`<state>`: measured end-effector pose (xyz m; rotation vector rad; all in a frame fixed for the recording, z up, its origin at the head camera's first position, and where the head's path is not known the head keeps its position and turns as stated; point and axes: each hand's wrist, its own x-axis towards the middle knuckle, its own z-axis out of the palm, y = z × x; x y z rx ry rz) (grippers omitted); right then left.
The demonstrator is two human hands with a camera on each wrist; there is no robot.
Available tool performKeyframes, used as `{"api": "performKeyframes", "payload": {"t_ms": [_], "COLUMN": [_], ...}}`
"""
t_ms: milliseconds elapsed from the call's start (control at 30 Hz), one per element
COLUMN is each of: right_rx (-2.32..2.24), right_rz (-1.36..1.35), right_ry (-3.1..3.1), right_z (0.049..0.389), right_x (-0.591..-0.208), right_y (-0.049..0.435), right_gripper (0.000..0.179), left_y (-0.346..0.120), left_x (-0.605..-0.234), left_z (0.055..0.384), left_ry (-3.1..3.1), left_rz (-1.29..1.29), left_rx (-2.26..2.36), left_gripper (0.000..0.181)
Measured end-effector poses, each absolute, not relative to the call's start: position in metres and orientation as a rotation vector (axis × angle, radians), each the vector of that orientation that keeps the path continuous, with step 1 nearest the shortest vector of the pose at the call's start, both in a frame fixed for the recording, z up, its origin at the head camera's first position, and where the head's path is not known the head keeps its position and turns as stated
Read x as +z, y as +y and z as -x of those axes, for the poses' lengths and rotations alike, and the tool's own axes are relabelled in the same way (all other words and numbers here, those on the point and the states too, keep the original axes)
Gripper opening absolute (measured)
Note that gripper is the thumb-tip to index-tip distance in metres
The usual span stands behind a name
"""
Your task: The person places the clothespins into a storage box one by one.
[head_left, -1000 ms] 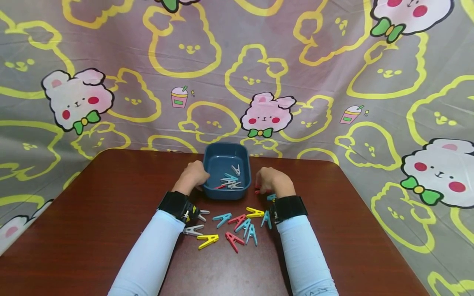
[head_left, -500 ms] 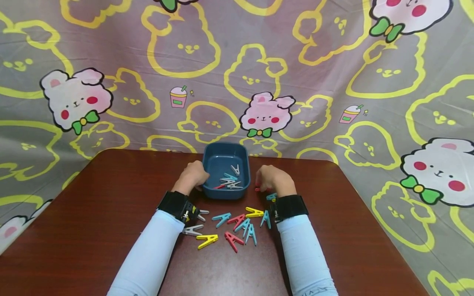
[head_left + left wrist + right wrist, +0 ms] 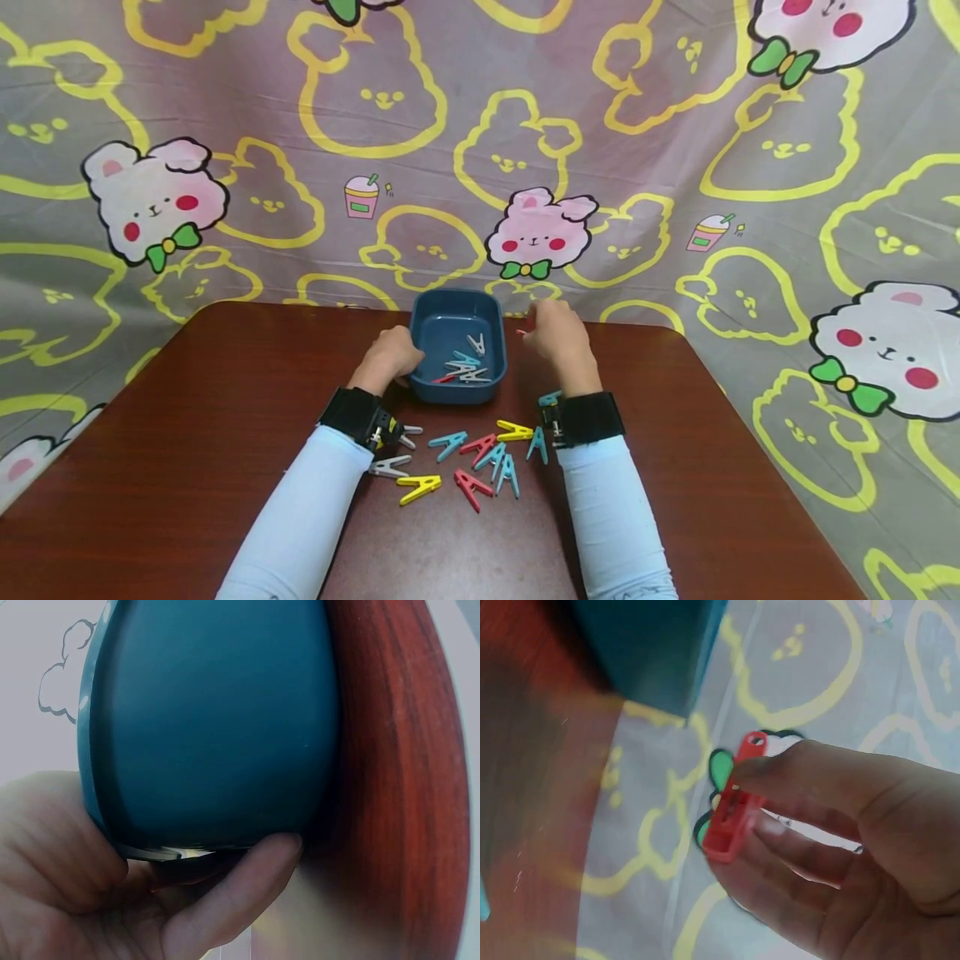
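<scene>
My left hand (image 3: pixel 388 357) grips the near left wall of a dark blue plastic bin (image 3: pixel 455 393). In the left wrist view its thumb (image 3: pixel 247 889) lies against the bin's outer side (image 3: pixel 217 727), and the other fingers are at the rim. Inside the bin are several clothespins, grey, light blue and red. To the bin's right, my right hand (image 3: pixel 561 340) is raised above the table, pinching a red clothespin (image 3: pixel 737 799) between thumb and fingers. Only a small red tip of that clothespin shows in the head view.
Several loose clothespins lie in front of the bin, among them a yellow one (image 3: pixel 420 488), a red one (image 3: pixel 472 488) and a grey one (image 3: pixel 390 467). A light blue clothespin (image 3: pixel 550 398) lies by the right wrist. A patterned cloth (image 3: pixel 300 150) hangs behind the table (image 3: pixel 187 467).
My right hand has lifted the red clothespin off the table and moved up and away, beside the bin's right side. The left hand and bin have stayed in place.
</scene>
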<state>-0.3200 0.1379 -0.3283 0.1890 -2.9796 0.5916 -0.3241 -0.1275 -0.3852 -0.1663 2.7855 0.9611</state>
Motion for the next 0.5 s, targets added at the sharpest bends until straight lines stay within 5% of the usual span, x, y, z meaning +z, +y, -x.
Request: {"api": "performKeyframes", "payload": {"t_ms": [333,500], "right_rx": [0.674,0.656], "right_rz": [-0.364,-0.499], "right_ry": [-2.966,-3.010], "right_z": [0.313,0.312], "right_x": [-0.324,-0.330], "right_y": [0.090,0.072], "right_gripper": [0.038,0.034], "left_y": [-0.127,-0.134], "left_x": [-0.386,-0.407], "left_z": [0.323,0.351], "left_ry": [2.775,2.749], "left_rz": [0.171,0.171], "left_rx": [0.979,0.975], "left_gripper": [0.036,0.039]}}
